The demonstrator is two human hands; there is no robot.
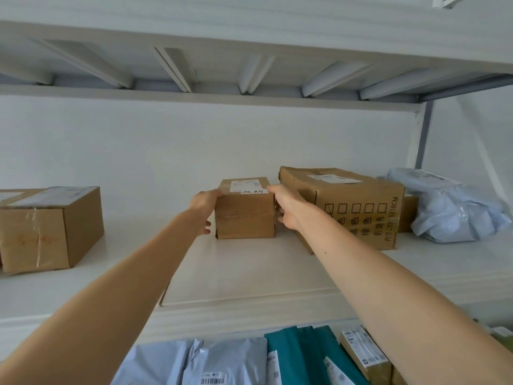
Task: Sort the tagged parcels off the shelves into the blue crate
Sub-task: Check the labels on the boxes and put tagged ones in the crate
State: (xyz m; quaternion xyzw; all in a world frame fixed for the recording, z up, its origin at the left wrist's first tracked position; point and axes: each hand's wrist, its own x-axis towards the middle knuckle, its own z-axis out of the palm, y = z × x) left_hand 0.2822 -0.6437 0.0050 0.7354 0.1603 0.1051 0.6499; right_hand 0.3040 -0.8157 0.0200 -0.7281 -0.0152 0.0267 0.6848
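A small cardboard parcel (245, 218) stands at the middle of the white shelf (249, 273), with a shipping label and a handwritten white tag (254, 191) on top. My left hand (202, 204) holds its left side, thumb at the top edge and fingers curled low beside it. My right hand (288, 209) holds its right side, thumb on the top corner, its fingers between the parcel and the bigger box beside it. The parcel rests on the shelf. The blue crate is out of view.
A large printed cardboard box (358, 207) sits close on the right, with a pale blue poly bag (449, 212) beyond it. Another taped box (47, 229) is at the left. On the shelf below lie grey mailers (211, 362), teal mailers (302, 357) and a small labelled box (363, 354). The upper shelf (222, 98) hangs overhead.
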